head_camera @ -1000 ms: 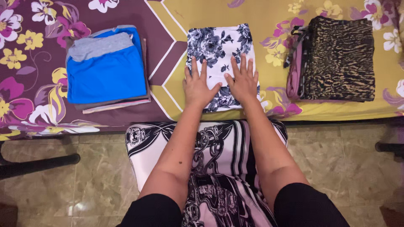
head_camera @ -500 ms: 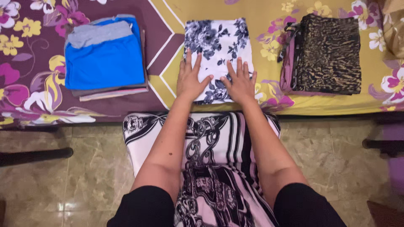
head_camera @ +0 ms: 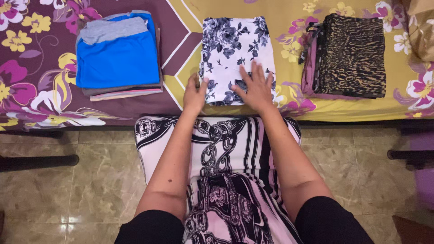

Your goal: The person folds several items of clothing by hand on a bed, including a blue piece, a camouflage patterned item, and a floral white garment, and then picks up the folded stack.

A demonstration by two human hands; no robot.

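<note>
White-and-navy floral folded cloth point(head_camera: 237, 49) lies on the yellow bedsheet point(head_camera: 289, 13), between a blue stack point(head_camera: 118, 58) and a leopard-print stack point(head_camera: 350, 54). Right hand point(head_camera: 257, 88) presses flat, open; left hand point(head_camera: 195, 94) curls at its left edge, pinching it. A one-sided tug could undo the fold

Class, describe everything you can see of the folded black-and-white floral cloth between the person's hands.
The floral cloth is white with dark grey-black flowers, looks like soft thin fabric, and is folded into a neat upright rectangle. It lies flat on the yellow part of the bedspread, between the blue pile and the animal-print pile. The right hand rests flat on its near right corner; the left hand grips its near left edge.
</note>
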